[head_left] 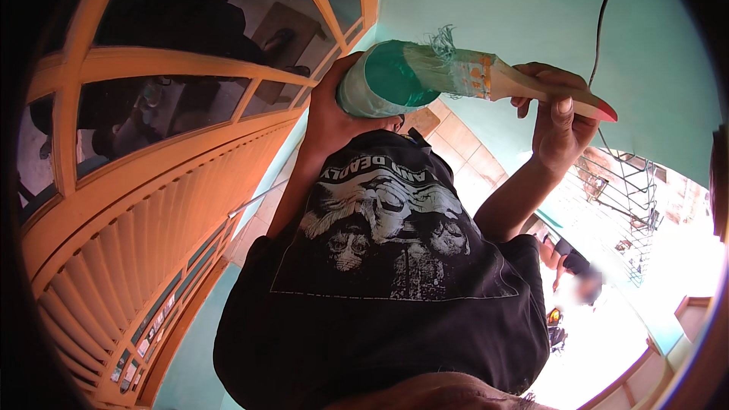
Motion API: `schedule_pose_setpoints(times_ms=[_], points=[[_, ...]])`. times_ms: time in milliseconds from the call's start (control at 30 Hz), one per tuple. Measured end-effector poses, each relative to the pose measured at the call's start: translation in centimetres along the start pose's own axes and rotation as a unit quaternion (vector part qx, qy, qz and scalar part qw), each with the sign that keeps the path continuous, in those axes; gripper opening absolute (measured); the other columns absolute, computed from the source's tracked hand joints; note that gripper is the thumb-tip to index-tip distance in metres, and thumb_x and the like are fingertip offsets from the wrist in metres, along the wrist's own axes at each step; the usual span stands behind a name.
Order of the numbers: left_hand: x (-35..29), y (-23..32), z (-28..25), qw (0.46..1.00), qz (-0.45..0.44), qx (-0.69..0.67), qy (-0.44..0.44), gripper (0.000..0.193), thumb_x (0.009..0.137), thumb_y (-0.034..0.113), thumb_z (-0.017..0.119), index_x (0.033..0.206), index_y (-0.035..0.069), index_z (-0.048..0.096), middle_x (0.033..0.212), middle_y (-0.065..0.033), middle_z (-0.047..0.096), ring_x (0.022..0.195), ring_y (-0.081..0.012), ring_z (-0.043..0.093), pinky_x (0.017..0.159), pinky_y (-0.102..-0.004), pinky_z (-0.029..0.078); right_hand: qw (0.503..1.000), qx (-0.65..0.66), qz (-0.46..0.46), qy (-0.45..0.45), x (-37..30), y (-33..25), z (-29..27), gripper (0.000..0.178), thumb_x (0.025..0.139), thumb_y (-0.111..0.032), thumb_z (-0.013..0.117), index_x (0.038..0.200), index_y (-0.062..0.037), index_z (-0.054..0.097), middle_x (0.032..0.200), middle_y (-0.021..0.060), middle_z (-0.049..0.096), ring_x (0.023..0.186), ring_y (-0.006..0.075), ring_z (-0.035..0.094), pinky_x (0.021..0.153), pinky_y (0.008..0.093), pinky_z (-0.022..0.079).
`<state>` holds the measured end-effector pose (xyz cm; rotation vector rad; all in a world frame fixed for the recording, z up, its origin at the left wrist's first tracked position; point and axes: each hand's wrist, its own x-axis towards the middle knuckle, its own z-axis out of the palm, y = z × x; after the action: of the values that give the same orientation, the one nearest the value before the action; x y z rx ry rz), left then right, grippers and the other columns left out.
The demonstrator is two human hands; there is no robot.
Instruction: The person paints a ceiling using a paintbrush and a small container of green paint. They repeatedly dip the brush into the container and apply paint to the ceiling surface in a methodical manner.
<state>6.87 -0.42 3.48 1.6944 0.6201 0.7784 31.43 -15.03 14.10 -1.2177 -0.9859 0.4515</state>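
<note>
I saw left hand (pixel 326 110) gripping one paint cup (pixel 355 97) | right hand (pixel 562 114) gripping one paintbrush (pixel 504 82) | white lettering (pixel 372 162) on one black T-shirt (pixel 395 326)

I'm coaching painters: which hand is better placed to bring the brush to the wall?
Probably the right hand: it holds the brush by its handle, while the left hand is occupied holding the container of green paint.

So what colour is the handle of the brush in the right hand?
The handle is pale tan with a red tip; head view.
</note>
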Motion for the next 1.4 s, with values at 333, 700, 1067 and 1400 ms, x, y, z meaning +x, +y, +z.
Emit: schedule_pose_setpoints(times_ms=[333, 700, 1067, 1400], points=[[0.1, 0.3, -0.6, 0.999, 0.017, -0.005, 0.028, 0.087, 0.060, 0.021, 0.099, 0.133, 0.001, 0.056, 0.119, -0.0135, 0.068, 0.111, -0.0257, 0.067, 0.097, -0.0410, 0.053, 0.995, 0.090, 0.021, -0.029, -1.2, 2.1, -0.2, 0.049, 0.103, -0.043, 0.058, 0.118, 0.0038, 0.056, 0.103, 0.0232, 0.068, 0.074, 0.0298, 0.068, 0.058, 0.0349, 0.051], [0.2, 0.3, -1.1, 0.999, 0.033, -0.014, 0.030, 0.088, 0.062, 0.021, 0.098, 0.135, 0.001, 0.054, 0.119, -0.0126, 0.067, 0.112, -0.0252, 0.067, 0.096, -0.0410, 0.054, 0.995, 0.096, 0.032, 0.021, -2.0, 3.3, 0.5, 0.051, 0.099, -0.035, 0.067, 0.121, 0.0098, 0.058, 0.097, 0.0256, 0.068, 0.075, 0.0333, 0.070, 0.057, 0.0380, 0.054], [0.4, 1.1, -1.5, 0.999, -0.006, -0.025, -0.032, 0.095, 0.059, 0.025, 0.099, 0.138, 0.003, 0.053, 0.132, -0.0132, 0.062, 0.124, -0.0268, 0.060, 0.107, -0.0415, 0.047, 0.994, 0.039, 0.022, 0.099, -4.1, 2.6, -0.4, 0.057, 0.097, -0.046, 0.066, 0.118, 0.0071, 0.061, 0.097, 0.0216, 0.067, 0.072, 0.0326, 0.066, 0.062, 0.0397, 0.050], [5.0, 2.8, -3.0, 0.990, 0.041, 0.034, -0.131, 0.094, 0.059, 0.030, 0.100, 0.137, 0.005, 0.054, 0.129, -0.0138, 0.064, 0.123, -0.0268, 0.063, 0.104, -0.0431, 0.050, 0.991, 0.057, 0.004, 0.121, -4.6, 0.3, 0.9, 0.048, 0.098, -0.041, 0.067, 0.114, 0.0030, 0.061, 0.103, 0.0175, 0.066, 0.074, 0.0306, 0.067, 0.062, 0.0391, 0.051]])
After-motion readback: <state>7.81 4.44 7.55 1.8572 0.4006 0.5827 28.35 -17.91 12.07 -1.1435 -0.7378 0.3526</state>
